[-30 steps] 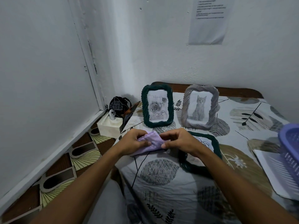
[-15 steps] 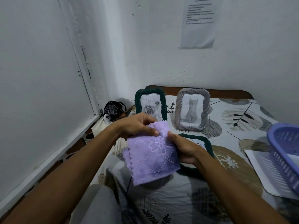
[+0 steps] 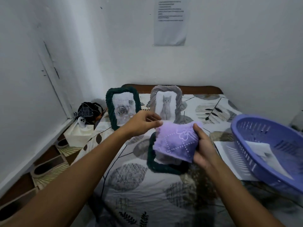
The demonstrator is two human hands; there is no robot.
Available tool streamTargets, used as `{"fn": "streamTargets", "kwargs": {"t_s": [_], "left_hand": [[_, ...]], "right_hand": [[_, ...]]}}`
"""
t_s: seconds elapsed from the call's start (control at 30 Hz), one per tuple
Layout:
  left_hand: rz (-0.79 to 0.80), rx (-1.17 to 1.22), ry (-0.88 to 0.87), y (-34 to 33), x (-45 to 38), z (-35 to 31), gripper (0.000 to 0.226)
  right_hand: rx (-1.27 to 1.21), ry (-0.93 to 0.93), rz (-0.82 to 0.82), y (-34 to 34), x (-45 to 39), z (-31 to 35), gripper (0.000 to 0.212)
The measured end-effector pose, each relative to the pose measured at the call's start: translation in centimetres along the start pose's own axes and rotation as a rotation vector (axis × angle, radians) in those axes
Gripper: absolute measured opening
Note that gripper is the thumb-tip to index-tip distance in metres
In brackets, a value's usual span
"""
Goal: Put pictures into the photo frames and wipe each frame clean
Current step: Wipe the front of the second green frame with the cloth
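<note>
Here, a leaf-print sheet covers the table (image 3: pixel 147 194); a purple basket (image 3: pixel 268 154) sits at 3 o'clock. Two frames stand at 12 o'clock, the green frame (image 3: pixel 122 108) just beside the grey frame (image 3: pixel 166 104); a third frame (image 3: pixel 151 159) lies flat under the purple cloth (image 3: pixel 175 141). The right hand (image 3: pixel 203 149) grips the cloth, fingers curled; the left hand (image 3: pixel 141 123) pinches its corner.
</note>
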State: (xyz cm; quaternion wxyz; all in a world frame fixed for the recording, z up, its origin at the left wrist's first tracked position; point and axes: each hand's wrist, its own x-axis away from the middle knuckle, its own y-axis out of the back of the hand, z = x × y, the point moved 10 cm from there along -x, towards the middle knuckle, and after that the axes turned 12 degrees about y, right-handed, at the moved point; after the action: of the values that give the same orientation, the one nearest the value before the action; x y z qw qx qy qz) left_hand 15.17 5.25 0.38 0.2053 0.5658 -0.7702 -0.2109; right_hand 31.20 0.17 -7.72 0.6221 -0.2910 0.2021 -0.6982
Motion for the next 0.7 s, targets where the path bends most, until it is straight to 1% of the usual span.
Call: {"fn": "streamTargets", "kwargs": {"t_s": [0.03, 0.07, 0.1, 0.13, 0.17, 0.2, 0.27, 0.33, 0.37, 0.43, 0.5, 0.6, 0.7], "left_hand": [[-0.02, 0.016, 0.001, -0.1, 0.1, 0.8, 0.025], [-0.037, 0.037, 0.006, -0.1, 0.3, 1.7, 0.02], [-0.05, 0.046, 0.013, -0.3, 0.6, 2.4, 0.017], [-0.064, 0.033, 0.021, -0.5, 0.8, 3.3, 0.017], [-0.075, -0.003, 0.025, -0.9, 1.1, 4.0, 0.022], [-0.078, -0.057, 0.029, -1.4, 1.3, 4.9, 0.029], [-0.015, -0.123, 0.031, -2.9, 2.0, 6.3, 0.053], [0.072, -0.173, 0.023, -4.7, 2.6, 7.4, 0.077], [0.08, -0.25, 0.01, -5.2, 2.8, 7.8, 0.083], [0.04, -0.369, -0.017, -5.5, 3.2, 8.2, 0.085], [0.018, -0.373, -0.033, -5.5, 3.6, 8.3, 0.084], [0.035, -0.396, -0.041, -6.0, 3.7, 8.9, 0.091], [0.062, -0.432, -0.027, -6.2, 3.6, 9.7, 0.111]], "right_hand": [[0.025, 0.061, -0.058, 1.1, -0.3, 1.4, 0.061], [0.061, 0.127, -0.092, 1.7, -0.5, 2.8, 0.058], [0.124, 0.202, -0.121, 2.2, -0.7, 4.3, 0.046], [0.205, 0.275, -0.142, 2.4, -0.7, 5.8, 0.03], [0.321, 0.35, -0.153, 2.3, -0.8, 7.2, 0.018], [0.45, 0.416, -0.151, 1.9, -1.1, 8.2, 0.014], [0.688, 0.487, -0.092, 0.3, -1.8, 8.8, 0.025], [0.795, 0.446, -0.052, -0.3, -3.0, 7.2, 0.033], [0.813, 0.405, -0.041, -0.2, -3.6, 6.0, 0.033], [0.842, 0.323, -0.037, 0.1, -4.6, 3.8, 0.026], [0.87, 0.268, -0.052, 0.5, -5.2, 2.4, 0.018], [0.878, 0.215, -0.05, 1.2, -5.7, 1.2, 0.027], [0.911, 0.202, -0.049, 1.6, -6.0, 1.3, 0.026]]}}
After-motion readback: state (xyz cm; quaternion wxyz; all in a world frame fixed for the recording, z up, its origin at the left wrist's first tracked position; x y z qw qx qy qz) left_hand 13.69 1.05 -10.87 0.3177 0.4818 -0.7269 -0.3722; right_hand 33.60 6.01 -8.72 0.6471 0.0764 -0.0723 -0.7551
